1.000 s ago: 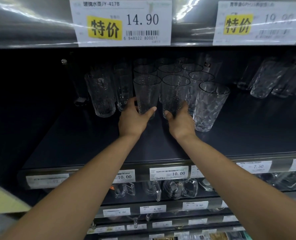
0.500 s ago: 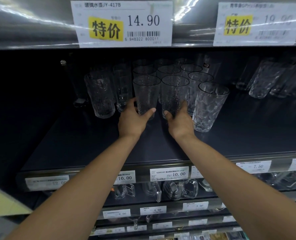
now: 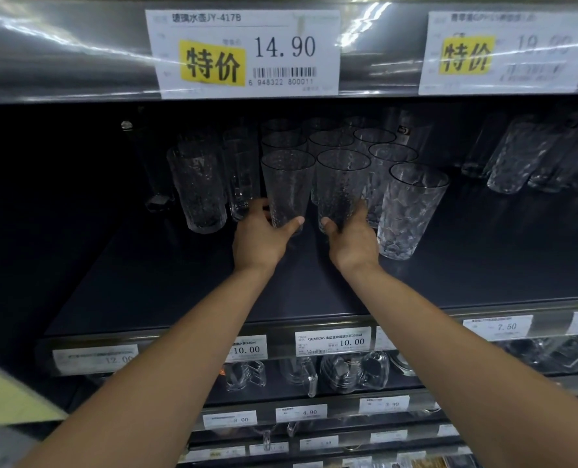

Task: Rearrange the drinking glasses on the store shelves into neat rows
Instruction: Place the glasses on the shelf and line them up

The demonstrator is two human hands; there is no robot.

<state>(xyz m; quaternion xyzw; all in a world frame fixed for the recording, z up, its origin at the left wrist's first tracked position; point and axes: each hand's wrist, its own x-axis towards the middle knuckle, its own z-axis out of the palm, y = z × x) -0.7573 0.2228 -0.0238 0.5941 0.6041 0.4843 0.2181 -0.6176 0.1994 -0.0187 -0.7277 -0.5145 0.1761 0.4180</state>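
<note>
- Head view, far left: a clear bark-textured tumbler (image 3: pixel 198 194) stands upright on the dark grey shelf board (image 3: pixel 179 288). A tall slim clear glass (image 3: pixel 242 173) is just beside it at three o'clock.
- Left hand (image 3: pixel 260 238): thumb and fingers are curled round the base of a clear tapered hammered glass (image 3: pixel 287 187), which is upright at the front of the cluster. Whether it is lifted or resting on the board cannot be told.
- Right hand (image 3: pixel 351 241): it has the same low grip on the matching tapered glass (image 3: pixel 341 187) at three o'clock. The two rims are close together.
- Twelve o'clock of both hands: the rear rows of matching glasses (image 3: pixel 331 141) are packed tight.
- Risk, as judged: both glasses are held low, so either could tip at the top. Bringing the pair together could clink the rims, and pushing them back could knock the rear rows.
- Three o'clock of the right hand: a clear dimpled tumbler (image 3: pixel 412 211) stands forward of the line, just beside the knuckles. An outward wrist movement could strike it and send it towards the shelf edge at six o'clock.
- Two o'clock, well apart: a further group of patterned glasses (image 3: pixel 517 163), blurred.
- Twelve o'clock overhead: a white price card with a yellow sticker (image 3: pixel 243 52). Six o'clock below: clear handled mugs (image 3: pixel 348 369) on the lower shelf.
</note>
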